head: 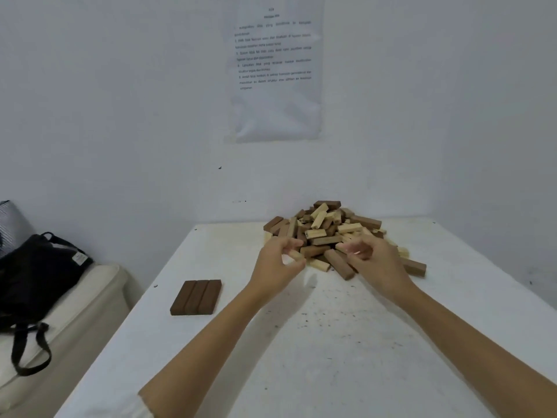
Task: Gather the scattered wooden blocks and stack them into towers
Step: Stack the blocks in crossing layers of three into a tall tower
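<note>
Head view: my left hand [278, 262] pinches a pale block [297, 254] at the near edge of the pile [325, 227]. My right hand [372, 260] curls into it, holding I cannot tell what. The pile lies at twelve o'clock from both. A row of three brown blocks [196, 297], long axes one-to-seven, lies on the table [301, 357] at eight o'clock of my left hand, the nearer one.

White walls [120, 116], a printed sheet [275, 70] above the speckled white tabletop [301, 357]; left, a black bag [39, 267] on a cream mattress [75, 321].
</note>
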